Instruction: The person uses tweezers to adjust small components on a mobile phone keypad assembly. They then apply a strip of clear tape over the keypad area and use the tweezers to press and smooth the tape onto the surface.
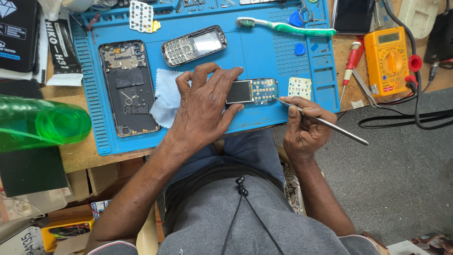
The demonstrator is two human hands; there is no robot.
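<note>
— Wooden tabletop, cluttered, with a blue work mat laid over most of it. What are the hands doing?

— The left hand lies palm-down with its fingers spread, fingertips pinning a small phone circuit board with its screen near the mat's front edge. The right hand is pinched closed around thin metal tweezers, whose tip touches the board's right end.

— So which step is that?

— It looks like fine work on the bared keypad side of the board: probing or lifting something small. My judgement is that the next move needs the board kept flat and a very light, steady tip.

— And around them?

— Just right of the board lies a pale keypad sheet. Left of the hand is a light blue cloth, then an opened dark smartphone body. Behind the hand sits an empty keypad phone housing, and toward the mat's far edge a green-and-white toothbrush.

— Off the mat?

— At the right edge a red-handled screwdriver and an orange multimeter with black leads trailing over grey floor. At the left edge, a green translucent bottle lying on its side.
</note>
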